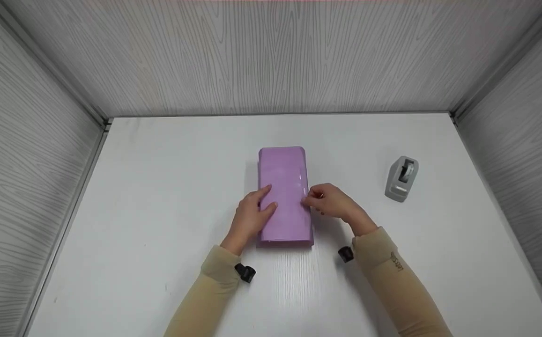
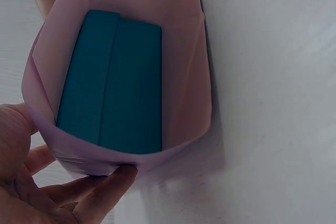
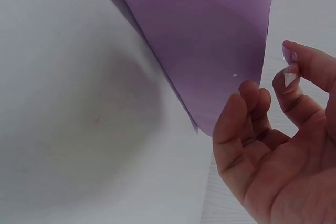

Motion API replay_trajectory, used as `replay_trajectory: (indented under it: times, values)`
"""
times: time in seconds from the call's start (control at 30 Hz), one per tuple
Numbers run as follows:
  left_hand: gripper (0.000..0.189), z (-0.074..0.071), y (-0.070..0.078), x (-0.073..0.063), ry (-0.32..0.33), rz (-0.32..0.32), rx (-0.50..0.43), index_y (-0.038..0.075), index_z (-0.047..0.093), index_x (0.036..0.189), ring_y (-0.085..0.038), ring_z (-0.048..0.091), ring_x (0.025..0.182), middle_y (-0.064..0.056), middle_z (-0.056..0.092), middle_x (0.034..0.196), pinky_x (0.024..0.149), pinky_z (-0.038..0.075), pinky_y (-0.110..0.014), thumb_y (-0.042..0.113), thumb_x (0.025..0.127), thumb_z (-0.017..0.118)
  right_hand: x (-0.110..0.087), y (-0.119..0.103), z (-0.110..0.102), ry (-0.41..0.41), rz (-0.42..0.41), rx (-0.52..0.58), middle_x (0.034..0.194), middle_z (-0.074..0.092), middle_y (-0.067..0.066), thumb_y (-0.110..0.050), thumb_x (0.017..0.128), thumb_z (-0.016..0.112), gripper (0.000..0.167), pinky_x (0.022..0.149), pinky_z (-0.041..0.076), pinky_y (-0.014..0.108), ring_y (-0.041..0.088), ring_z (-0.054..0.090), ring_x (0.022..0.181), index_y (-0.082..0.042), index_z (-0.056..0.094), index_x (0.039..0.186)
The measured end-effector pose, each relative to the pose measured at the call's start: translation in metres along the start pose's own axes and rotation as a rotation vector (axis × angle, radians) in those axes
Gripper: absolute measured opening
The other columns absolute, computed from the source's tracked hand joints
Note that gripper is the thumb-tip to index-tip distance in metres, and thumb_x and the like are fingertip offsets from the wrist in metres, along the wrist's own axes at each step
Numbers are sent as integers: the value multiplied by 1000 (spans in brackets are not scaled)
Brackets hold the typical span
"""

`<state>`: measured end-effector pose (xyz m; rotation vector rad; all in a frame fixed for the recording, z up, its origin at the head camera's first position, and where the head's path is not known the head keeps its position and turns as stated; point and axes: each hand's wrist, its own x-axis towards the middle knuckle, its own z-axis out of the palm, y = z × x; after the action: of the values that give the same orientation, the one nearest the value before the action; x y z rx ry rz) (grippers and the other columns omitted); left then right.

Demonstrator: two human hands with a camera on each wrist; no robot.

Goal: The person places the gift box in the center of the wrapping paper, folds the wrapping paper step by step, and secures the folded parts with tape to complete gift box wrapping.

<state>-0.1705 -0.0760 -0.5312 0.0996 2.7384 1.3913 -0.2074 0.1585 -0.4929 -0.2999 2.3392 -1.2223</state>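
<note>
1. Location: the purple paper wrap (image 1: 284,171) is lying lengthwise near the middle of the desk (image 1: 172,187), forming a sleeve around a teal box (image 2: 135,85). The box is sitting back from the unfolded near end, leaving a margin of paper projecting past it.
2. Left hand (image 1: 247,216): thumb and fingers are resting spread on the left side of the wrap, flat rather than clenching. In the left wrist view, fingertips are touching the paper close to its rim.
3. Right hand (image 1: 330,200): thumb and forefinger are pinching a small piece of clear tape (image 3: 289,77) beside the wrap's right edge; the other fingers are bending loosely near the paper. Whether the tape is adhering to the paper is not showing clearly.
4. Paper: judging by its sheen and crisp corners, it is likely behaving as thin, smooth and slightly slippery, creasing or tearing easily. The projecting margin is having no backing, so squeezing there is risking a dent.
5. Box: it is appearing stiff and probably light; its weight cannot be confirmed.
6. Recommended hold: flat fingers on the long sides, where the box is backing the paper. The tape is calling for a grip at its extreme edge, since it is likely clinging to skin.
7. Nearby: a grey tape dispenser (image 1: 398,185) is standing to the right, well apart from both hands.
</note>
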Motion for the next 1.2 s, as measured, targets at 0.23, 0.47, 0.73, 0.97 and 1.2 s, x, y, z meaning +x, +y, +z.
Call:
replay_trajectory:
  times: [0.23,0.47,0.73,0.97,1.2]
  values:
    - [53,0,-1,0,6,-4,-8,11,54,142,-33,51,126,-19,55,135,104,41,-45,26,93,68,1,-2,0,-25,10,-16,66,45,-2,-23,95,65,28,54,38,26,13,45,62,-11,55,72]
    - [53,1,0,1,-1,-26,-12,13,53,143,-31,51,127,-18,55,136,104,41,-45,27,93,67,4,-4,2,-17,12,-74,67,48,-3,-24,94,65,27,54,36,27,13,45,61,-10,57,73]
    - [53,0,0,0,4,-11,-3,12,53,142,-32,51,127,-18,55,136,103,41,-45,25,93,67,7,-6,4,13,-5,-176,65,46,-3,-21,91,66,27,55,33,28,13,42,63,-11,55,69]
    - [53,0,1,-1,-1,9,8,11,52,143,-32,50,128,-18,55,136,104,41,-44,25,94,66,8,-8,5,35,56,-223,60,43,-4,-25,90,68,33,51,31,27,11,39,57,-12,54,64]
    - [52,-1,1,-1,5,12,3,10,53,142,-32,54,122,-19,57,133,101,43,-45,24,93,67,7,-7,4,33,125,-222,61,42,-4,-36,92,67,41,54,31,29,13,39,61,3,67,78]
